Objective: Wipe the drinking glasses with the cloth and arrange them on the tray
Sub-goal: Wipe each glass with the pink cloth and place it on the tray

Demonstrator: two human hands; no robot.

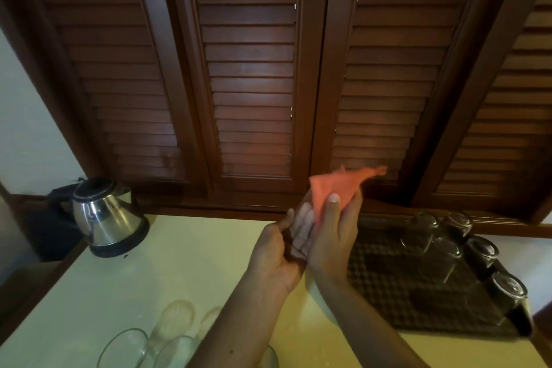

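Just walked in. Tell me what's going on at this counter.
A person is wiping a drinking glass. The left hand holds the glass above the counter, while the right hand presses an orange cloth against it. Several glasses already stand upside down on the dark tray to the right. More glasses wait at the counter's near edge, and a steel kettle sits at the far left.

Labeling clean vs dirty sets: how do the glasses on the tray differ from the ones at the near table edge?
The tray glasses stand upside down, bases up; the near glasses look rim-up, though they are cut off by the frame. Tray glasses sit on the dark tray at the right; near glasses sit on the bare table at the left. Both sets are clear, and neither hand touches them.
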